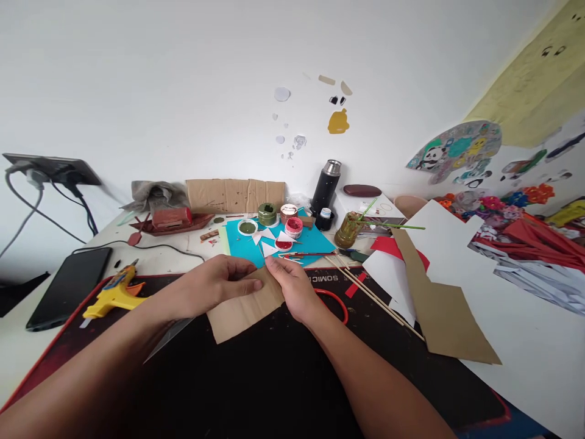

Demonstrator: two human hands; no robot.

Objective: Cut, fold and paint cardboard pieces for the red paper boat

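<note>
Between my two hands is a small piece of brown cardboard (242, 317), tilted above the black mat (256, 390). My left hand (217, 283) grips its upper left part, with the thumb lying across the face and the fingers behind. At the upper right edge my right hand (292, 283) pinches it, thumb on top near the corner. The fingers behind the cardboard are hidden. A red ring-shaped handle (336, 305) shows just right of my right wrist. Left of my left forearm lies a yellow glue gun (114, 292).
Open paint jars (267, 214) and white paper triangles (269, 249) stand on blue paper (237, 241). Behind are a black flask (326, 189) and a jar of brushes (347, 231). Wooden sticks (379, 302) and cut cardboard (439, 317) lie right; a black phone (68, 289) lies left.
</note>
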